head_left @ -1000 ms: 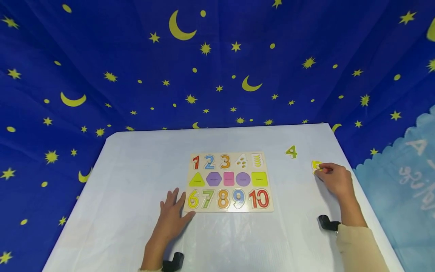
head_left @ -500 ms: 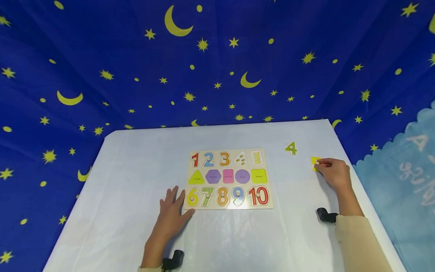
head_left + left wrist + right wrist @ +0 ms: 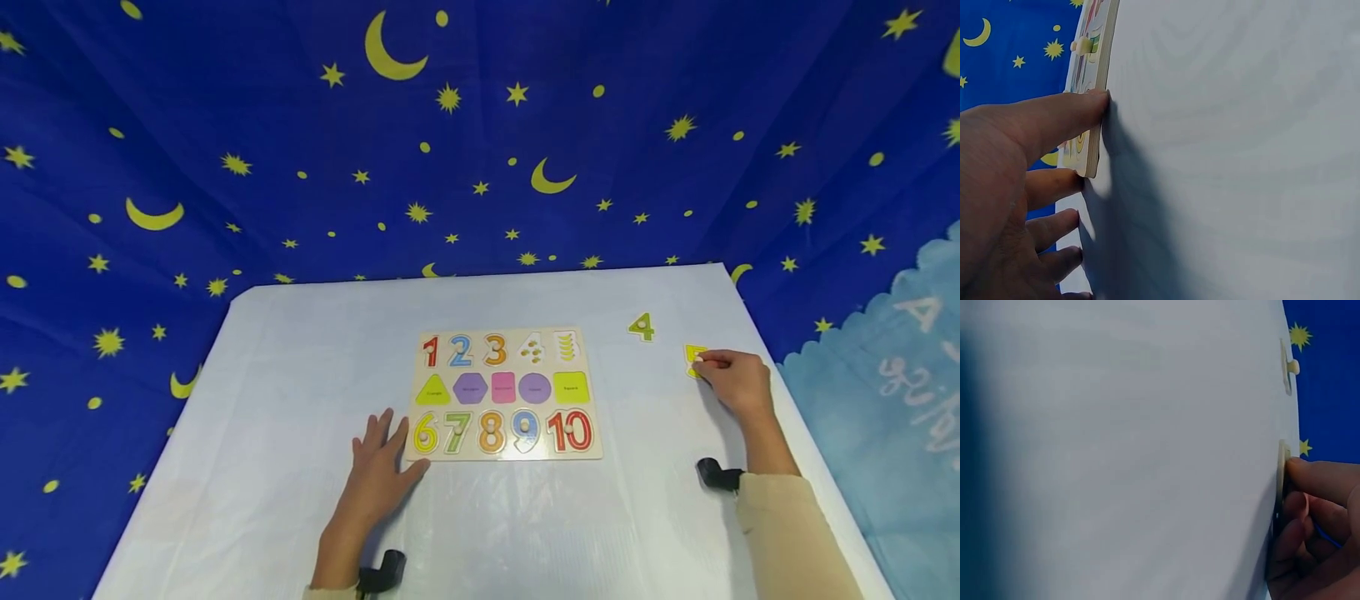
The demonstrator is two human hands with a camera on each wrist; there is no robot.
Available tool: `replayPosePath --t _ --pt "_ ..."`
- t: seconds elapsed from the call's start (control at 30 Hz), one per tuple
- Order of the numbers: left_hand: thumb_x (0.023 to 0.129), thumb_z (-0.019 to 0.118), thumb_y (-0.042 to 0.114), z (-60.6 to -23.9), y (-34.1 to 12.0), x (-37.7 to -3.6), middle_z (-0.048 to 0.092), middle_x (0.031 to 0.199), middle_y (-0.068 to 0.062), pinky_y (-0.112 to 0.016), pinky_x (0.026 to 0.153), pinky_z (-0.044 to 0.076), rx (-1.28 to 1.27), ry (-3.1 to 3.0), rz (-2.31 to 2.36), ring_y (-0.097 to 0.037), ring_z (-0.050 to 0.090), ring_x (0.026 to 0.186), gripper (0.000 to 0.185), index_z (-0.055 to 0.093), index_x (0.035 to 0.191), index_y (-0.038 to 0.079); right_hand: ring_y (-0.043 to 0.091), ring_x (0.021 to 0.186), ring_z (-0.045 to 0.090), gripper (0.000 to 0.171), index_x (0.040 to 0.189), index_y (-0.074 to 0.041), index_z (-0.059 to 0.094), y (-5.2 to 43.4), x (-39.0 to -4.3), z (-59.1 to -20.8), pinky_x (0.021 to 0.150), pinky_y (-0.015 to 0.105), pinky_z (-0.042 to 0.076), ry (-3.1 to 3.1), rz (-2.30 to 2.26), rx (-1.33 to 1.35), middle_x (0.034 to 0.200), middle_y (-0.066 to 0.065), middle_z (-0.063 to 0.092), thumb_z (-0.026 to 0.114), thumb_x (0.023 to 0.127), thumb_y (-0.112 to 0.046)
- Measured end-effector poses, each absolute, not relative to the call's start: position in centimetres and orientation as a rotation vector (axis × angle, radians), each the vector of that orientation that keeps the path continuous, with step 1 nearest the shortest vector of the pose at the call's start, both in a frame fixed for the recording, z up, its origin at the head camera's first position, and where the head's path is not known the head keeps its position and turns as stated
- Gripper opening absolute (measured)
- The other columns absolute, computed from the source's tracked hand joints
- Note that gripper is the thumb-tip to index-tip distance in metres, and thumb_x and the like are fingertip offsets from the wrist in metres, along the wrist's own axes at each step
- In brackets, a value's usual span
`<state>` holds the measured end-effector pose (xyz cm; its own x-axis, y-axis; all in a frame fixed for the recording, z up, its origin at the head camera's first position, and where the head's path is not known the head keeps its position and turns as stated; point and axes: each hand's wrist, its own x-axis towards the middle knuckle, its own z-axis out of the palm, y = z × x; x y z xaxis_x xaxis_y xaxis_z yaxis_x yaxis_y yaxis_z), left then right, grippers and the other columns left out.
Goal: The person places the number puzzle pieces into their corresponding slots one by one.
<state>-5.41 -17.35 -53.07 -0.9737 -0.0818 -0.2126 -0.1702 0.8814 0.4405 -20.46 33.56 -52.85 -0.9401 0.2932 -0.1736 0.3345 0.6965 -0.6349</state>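
Observation:
My right hand (image 3: 741, 385) pinches the knob of the yellow number 5 puzzle piece (image 3: 692, 352), which lies on the white table at the right. The fingers hide part of the piece. In the right wrist view the thumb and fingertips meet at the flat 5 (image 3: 1282, 465). A green number 4 piece (image 3: 642, 327) with a knob lies a little farther back. My left hand (image 3: 378, 471) rests, fingers spread, at the near left corner of the wooden number puzzle board (image 3: 504, 450). Its thumb (image 3: 1079, 115) touches the board's near edge, as the left wrist view shows.
On the board, the 4 recess (image 3: 532, 350) and 5 recess (image 3: 567, 347) show printed pictures without pieces. The other numbers sit in place, with printed shapes between the rows. A blue star-patterned cloth (image 3: 480, 150) hangs behind the table (image 3: 315, 350).
My right fingers have closed in on the knob of the 5, which was more visible between them a second ago. The left hand stays at the board's corner. The head view has shifted slightly.

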Motion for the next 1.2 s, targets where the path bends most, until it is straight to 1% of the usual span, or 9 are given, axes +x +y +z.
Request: replayPosePath --t 0.1,0.33,0.47,0.6,0.73,0.8,0.87,1.0,1.2 --pt "0.083 0.073 0.04 -53.0 -17.4 -5.3 0.017 0.157 -0.018 -0.058 0.113 0.0 -0.198 2.86 0.696 -0.037 -0.001 0.144 0.081 0.038 0.147 0.005 0.034 0.096 0.055 0.042 0.121 0.007 0.062 33.5 -20.3 -52.9 0.064 0.029 0.045 2.846 -1.091 0.527 0.107 0.023 0.063 0.062 0.093 -0.025" --pt "0.083 0.073 0.041 -52.9 -17.3 -5.4 0.017 0.158 -0.016 -0.057 0.113 0.0 -0.222 2.848 0.693 -0.035 -0.001 0.145 0.081 0.037 0.147 0.007 0.036 0.1 0.055 0.04 0.119 0.007 0.063 33.3 -20.3 -53.0 0.069 0.036 0.046 2.866 -1.069 0.507 0.108 0.024 0.063 0.062 0.094 -0.024" --pt "0.083 0.073 0.04 -52.7 -17.2 -5.4 0.018 0.157 -0.016 -0.057 0.113 0.001 -0.218 2.851 0.701 -0.035 0.0 0.145 0.08 0.038 0.147 0.006 0.036 0.097 0.055 0.039 0.117 0.008 0.064 33.1 -20.3 -53.0 0.071 0.04 0.046 2.907 -1.039 0.473 0.106 0.024 0.064 0.063 0.093 -0.022" --pt "0.083 0.074 0.038 -52.6 -17.2 -5.4 0.018 0.157 -0.018 -0.057 0.113 0.001 -0.219 2.856 0.712 -0.037 0.001 0.144 0.08 0.038 0.146 0.005 0.036 0.096 0.055 0.038 0.116 0.009 0.064 32.6 -20.3 -52.8 0.077 0.046 0.048 2.928 -1.036 0.426 0.106 0.025 0.064 0.063 0.093 -0.021" --pt "0.083 0.073 0.039 -52.7 -17.2 -5.4 0.017 0.157 -0.018 -0.058 0.113 0.0 -0.214 2.852 0.715 -0.037 0.0 0.144 0.08 0.038 0.146 0.005 0.037 0.097 0.056 0.039 0.117 0.009 0.063 31.8 -20.4 -52.4 0.081 0.049 0.049 2.925 -1.048 0.41 0.109 0.026 0.063 0.063 0.093 -0.021" --pt "0.083 0.073 0.039 -52.8 -17.3 -5.4 0.017 0.157 -0.018 -0.058 0.113 0.0 -0.21 2.853 0.719 -0.037 0.0 0.144 0.08 0.038 0.146 0.005 0.036 0.096 0.056 0.039 0.117 0.009 0.063 31.5 -20.4 -52.2 0.081 0.049 0.049 2.931 -1.051 0.39 0.108 0.025 0.064 0.064 0.093 -0.021" --pt "0.083 0.073 0.04 -52.9 -17.3 -5.4 0.017 0.157 -0.017 -0.058 0.113 0.0 -0.207 2.855 0.721 -0.036 0.0 0.145 0.08 0.038 0.146 0.005 0.035 0.093 0.056 0.038 0.117 0.009 0.063 31.1 -20.4 -52.1 0.078 0.047 0.049 2.937 -1.057 0.371 0.105 0.025 0.064 0.064 0.092 -0.02" --pt "0.083 0.073 0.04 -53.1 -17.4 -5.4 0.017 0.157 -0.017 -0.057 0.113 -0.001 -0.203 2.854 0.728 -0.035 -0.001 0.145 0.08 0.038 0.147 0.006 0.032 0.086 0.056 0.036 0.114 0.009 0.065 30.5 -20.3 -52.2 0.071 0.039 0.046 2.957 -1.046 0.337 0.098 0.022 0.066 0.065 0.091 -0.019" --pt "0.083 0.073 0.041 -53.1 -17.3 -5.4 0.017 0.158 -0.016 -0.057 0.113 0.0 -0.217 2.852 0.727 -0.035 -0.001 0.145 0.081 0.038 0.147 0.006 0.029 0.083 0.057 0.036 0.113 0.009 0.065 29.6 -20.6 -52.3 0.067 0.035 0.047 2.959 -1.049 0.277 0.096 0.02 0.066 0.066 0.09 -0.019"
